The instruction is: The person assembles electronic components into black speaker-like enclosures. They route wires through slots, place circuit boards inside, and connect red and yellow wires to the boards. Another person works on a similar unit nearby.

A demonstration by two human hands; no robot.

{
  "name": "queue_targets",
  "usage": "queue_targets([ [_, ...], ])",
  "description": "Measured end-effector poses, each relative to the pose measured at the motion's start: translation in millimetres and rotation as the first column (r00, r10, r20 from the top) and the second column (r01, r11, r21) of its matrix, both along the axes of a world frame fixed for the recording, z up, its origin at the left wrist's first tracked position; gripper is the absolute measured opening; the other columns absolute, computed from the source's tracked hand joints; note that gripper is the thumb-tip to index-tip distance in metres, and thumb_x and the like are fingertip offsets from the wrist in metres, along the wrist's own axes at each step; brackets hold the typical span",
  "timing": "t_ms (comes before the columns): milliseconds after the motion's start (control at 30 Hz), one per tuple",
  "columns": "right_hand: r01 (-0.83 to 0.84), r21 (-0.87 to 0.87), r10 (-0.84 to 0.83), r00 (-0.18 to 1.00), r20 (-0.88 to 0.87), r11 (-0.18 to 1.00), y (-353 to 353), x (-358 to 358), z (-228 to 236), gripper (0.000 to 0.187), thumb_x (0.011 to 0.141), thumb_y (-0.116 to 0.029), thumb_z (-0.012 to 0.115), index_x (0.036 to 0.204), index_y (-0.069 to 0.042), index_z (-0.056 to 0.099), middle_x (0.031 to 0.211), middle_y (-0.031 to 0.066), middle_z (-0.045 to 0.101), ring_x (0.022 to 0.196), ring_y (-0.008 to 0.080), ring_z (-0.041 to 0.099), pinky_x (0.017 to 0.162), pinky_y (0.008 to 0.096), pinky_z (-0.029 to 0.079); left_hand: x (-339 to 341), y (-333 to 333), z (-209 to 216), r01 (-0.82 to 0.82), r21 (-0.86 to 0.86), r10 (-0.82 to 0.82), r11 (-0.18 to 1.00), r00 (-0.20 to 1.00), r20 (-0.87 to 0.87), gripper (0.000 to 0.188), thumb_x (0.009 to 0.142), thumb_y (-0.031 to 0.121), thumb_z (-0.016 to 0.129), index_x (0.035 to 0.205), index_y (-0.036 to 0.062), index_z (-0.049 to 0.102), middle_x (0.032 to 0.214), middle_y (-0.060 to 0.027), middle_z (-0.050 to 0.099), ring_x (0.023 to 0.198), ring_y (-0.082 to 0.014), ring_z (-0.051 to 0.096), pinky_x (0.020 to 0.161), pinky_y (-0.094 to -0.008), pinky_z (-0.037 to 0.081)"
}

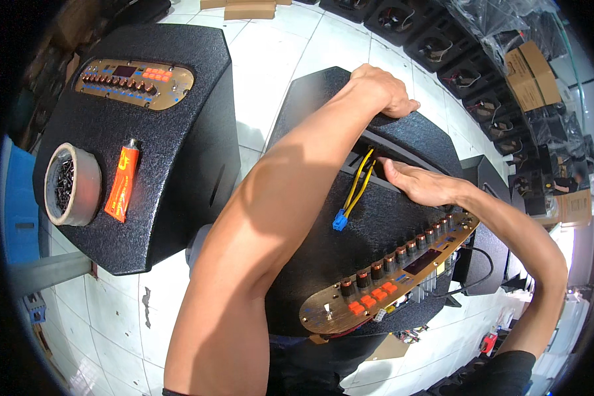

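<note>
A black textured speaker cabinet [294, 257] lies in front of me, with a long slot opening in its upper face. My left hand [381, 91] is curled on the cabinet beyond the slot, its fingers partly hidden. Flat against the slot's near edge rests my right hand [424, 185], thumb apart and fingertips partly hidden. Two yellow wires [358, 179] come out of the slot between my hands and end in a blue connector [340, 220]. A gold control panel [333, 313] with a row of knobs and orange buttons lies tilted on the cabinet's near side, circuit parts showing beneath.
At left stands another black cabinet [198, 152] with a gold panel [135, 84] fitted. On it are a tape roll [89, 185] filled with dark screws and an orange tube [122, 181]. Several speaker boxes [435, 49] line the far right, near a cardboard box [531, 76].
</note>
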State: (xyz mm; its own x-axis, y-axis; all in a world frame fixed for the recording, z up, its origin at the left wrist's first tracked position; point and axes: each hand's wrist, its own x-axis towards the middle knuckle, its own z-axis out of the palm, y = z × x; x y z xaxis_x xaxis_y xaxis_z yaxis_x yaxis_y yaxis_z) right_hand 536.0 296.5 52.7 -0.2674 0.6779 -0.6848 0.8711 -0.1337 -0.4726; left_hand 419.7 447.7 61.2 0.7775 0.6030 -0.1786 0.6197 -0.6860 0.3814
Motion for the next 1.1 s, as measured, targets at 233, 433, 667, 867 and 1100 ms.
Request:
queue_targets([
  [233,0.012,-0.001,-0.012,0.999,0.05,1.0,-8.7,8.4,11.3,0.097,0.098,-0.071,0.011,0.148,0.01,0.032,0.156,0.0287,0.03,0.148,0.0359,0.026,0.122,0.0384,0.021,1.6,1.9,-5.5,0.003,0.033,-0.003,0.999,1.0,0.01,0.065,0.099,0.062,0.035,0.137,0.0159,0.061,0.141,-0.0093,0.059,0.133,-0.0257,0.053,0.109,-0.0445,0.041],
  [433,0.068,0.043,-0.067,0.997,-0.022,0.997,-24.0,5.7,43.9,0.083,0.101,-0.064,0.024,0.133,0.006,0.055,0.135,0.0233,0.055,0.128,0.0296,0.05,0.109,0.0373,0.037,1.5,-1.4,-3.6,-0.021,0.022,0.021,1.0,1.0,0.023,0.066,0.098,0.062,0.036,0.137,0.0155,0.061,0.141,-0.0099,0.058,0.132,-0.0265,0.054,0.11,-0.0448,0.04],
  [667,0.275,0.21,-0.275,0.961,-0.026,0.938,-35.9,4.8,68.6,0.021,0.092,-0.017,0.071,0.098,0.003,0.071,0.09,0.0052,0.068,0.083,0.0115,0.062,0.076,0.0289,0.05,0.5,-0.1,-8.8,-0.017,0.08,0.01,0.997,0.997,0.081,0.073,0.098,0.064,0.035,0.128,0.0064,0.067,0.131,-0.0189,0.063,0.124,-0.0331,0.06,0.107,-0.0458,0.044],
  [867,0.383,0.254,-0.371,0.924,-0.096,0.888,-47.0,-2.6,110.1,0.016,0.089,-0.006,0.071,0.102,0.004,0.072,0.082,0.0,0.067,0.078,0.0061,0.06,0.074,0.023,0.049,2.2,1.6,-11.1,-0.018,0.105,0.008,0.994,0.995,0.097,0.073,0.098,0.065,0.035,0.125,0.006,0.068,0.128,-0.0205,0.064,0.122,-0.0352,0.061,0.106,-0.0477,0.044],
  [1100,0.216,0.448,-0.211,0.975,-0.063,0.867,-78.1,14.1,141.7,0.017,0.076,-0.008,0.063,0.083,0.003,0.075,0.071,0.006,0.068,0.066,0.0116,0.062,0.061,0.0253,0.048,3.2,-0.3,-11.6,-0.028,0.12,0.016,0.992,0.995,0.097,0.073,0.098,0.065,0.036,0.122,0.0053,0.07,0.125,-0.0211,0.066,0.119,-0.0356,0.062,0.105,-0.0479,0.045],
])
